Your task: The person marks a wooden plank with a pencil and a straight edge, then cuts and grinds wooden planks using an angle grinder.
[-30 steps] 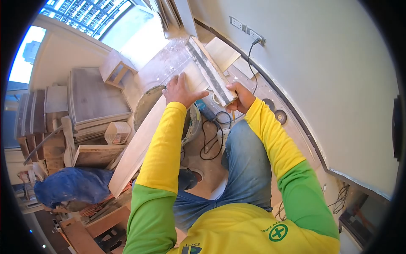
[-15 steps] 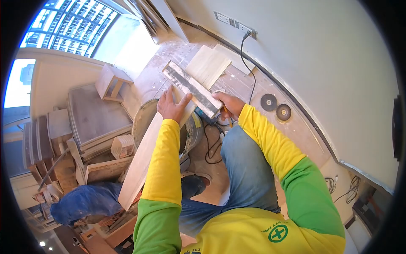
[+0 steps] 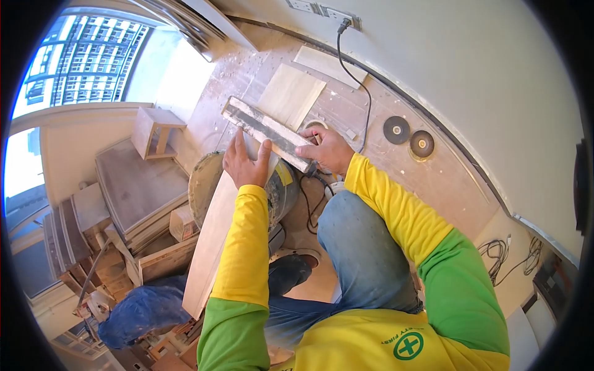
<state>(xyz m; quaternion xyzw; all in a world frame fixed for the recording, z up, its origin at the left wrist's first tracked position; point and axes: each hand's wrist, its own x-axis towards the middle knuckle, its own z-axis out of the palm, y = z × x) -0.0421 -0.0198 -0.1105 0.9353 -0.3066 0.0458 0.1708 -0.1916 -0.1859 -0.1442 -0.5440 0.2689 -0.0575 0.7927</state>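
My left hand (image 3: pixel 246 162) lies over the upper end of a long pale wooden board (image 3: pixel 213 247), fingers stretched and thumb apart. Its fingertips reach the near edge of a narrow, dusty wooden piece (image 3: pixel 266 130) with a dark stripe along its face, set across the board's end. My right hand (image 3: pixel 328 149) grips the right end of this striped piece, thumb on top, other fingers partly hidden. Beneath the board stands a dirty round bucket (image 3: pixel 204 179). No pencil can be made out in my right hand now.
Two dark grinding discs (image 3: pixel 396 130) lie on the floor at right. A black cord (image 3: pixel 368 105) runs from the wall socket (image 3: pixel 340 20). Thin pale panels (image 3: pixel 291 93) lie ahead. At left are stacked boards (image 3: pixel 142 185), a small open box (image 3: pixel 154 133) and a person in blue (image 3: pixel 145 315).
My right hand has shifted its grip, bringing the thumb onto the striped piece; the pencil-like stick seen below it no longer shows. The striped piece sits slightly farther left in view.
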